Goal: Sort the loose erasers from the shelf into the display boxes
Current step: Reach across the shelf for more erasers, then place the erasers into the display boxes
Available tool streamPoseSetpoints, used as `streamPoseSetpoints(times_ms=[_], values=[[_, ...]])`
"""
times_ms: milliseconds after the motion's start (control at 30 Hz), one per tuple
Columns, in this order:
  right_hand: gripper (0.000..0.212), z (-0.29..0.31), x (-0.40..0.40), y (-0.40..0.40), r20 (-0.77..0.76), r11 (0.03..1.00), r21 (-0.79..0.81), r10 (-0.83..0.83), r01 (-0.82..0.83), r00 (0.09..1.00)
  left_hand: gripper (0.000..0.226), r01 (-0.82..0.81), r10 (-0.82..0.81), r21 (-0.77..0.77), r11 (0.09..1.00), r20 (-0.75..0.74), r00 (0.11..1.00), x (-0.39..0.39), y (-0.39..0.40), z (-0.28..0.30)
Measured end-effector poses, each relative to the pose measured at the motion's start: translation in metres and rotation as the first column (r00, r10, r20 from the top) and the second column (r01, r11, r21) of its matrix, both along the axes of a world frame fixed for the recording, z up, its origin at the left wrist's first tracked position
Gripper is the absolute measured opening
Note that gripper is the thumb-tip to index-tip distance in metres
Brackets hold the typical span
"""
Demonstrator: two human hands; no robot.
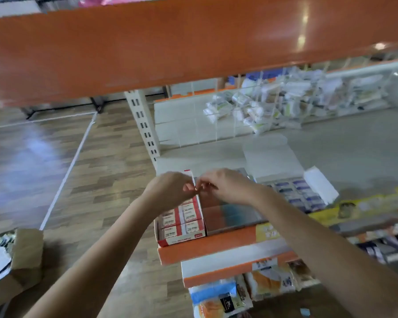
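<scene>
Nearest, packaged goods (218,299) are seen on the lower shelf, and a torn cardboard box (21,253) is seen on the wooden floor at the left. Above them, a red-and-white display box (182,235) is set at the front left of the shelf (207,249), with rows of wrapped erasers (190,215) packed inside it. Its upright side wall (194,182) is met from both sides by the left hand (170,191) and the right hand (225,187); the fingertips of each are curled in to pinch the card edge, and the far end of the box is hidden by them. Just right, a dark lidded box (232,214) is touching it, and beyond that a white open box of blue-labelled erasers (296,191) is placed. Farther back, loose white packets (251,109) are heaped behind clear dividers. The top is blocked by an orange shelf edge (193,42).
</scene>
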State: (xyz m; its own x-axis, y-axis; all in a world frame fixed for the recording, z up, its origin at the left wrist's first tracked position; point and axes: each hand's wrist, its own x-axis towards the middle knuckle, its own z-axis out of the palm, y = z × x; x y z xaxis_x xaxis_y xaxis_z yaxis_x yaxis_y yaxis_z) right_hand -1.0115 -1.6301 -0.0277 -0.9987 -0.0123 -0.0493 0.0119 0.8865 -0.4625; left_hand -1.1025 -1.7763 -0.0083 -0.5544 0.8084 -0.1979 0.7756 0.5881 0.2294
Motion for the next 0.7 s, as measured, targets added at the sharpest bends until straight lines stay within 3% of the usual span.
streamPoseSetpoints(times_ms=[167, 333, 533, 700], values=[[0.026, 0.015, 0.034, 0.042, -0.132, 0.952, 0.081, -0.284, 0.296, 0.950, 0.025, 0.200, -0.165, 0.155, 0.967, -0.214, 0.963, 0.007, 0.061, 0.005], [0.032, 0.026, 0.113, 0.107, -0.148, 0.785, 0.181, -0.574, 0.593, 0.805, 0.033, 0.472, -0.412, 0.138, 0.870, -0.320, 0.853, 0.063, 0.157, 0.015], [0.041, 0.032, 0.237, 0.180, -0.082, 0.519, 0.364, -0.809, 0.773, 0.582, 0.037, 0.669, -0.612, 0.053, 0.742, -0.353, 0.707, 0.175, 0.269, 0.014], [0.037, 0.025, 0.336, 0.244, -0.002, 0.431, 0.424, -0.879, 0.797, 0.476, 0.044, 0.751, -0.694, 0.021, 0.660, -0.367, 0.620, 0.280, 0.357, 0.010]])
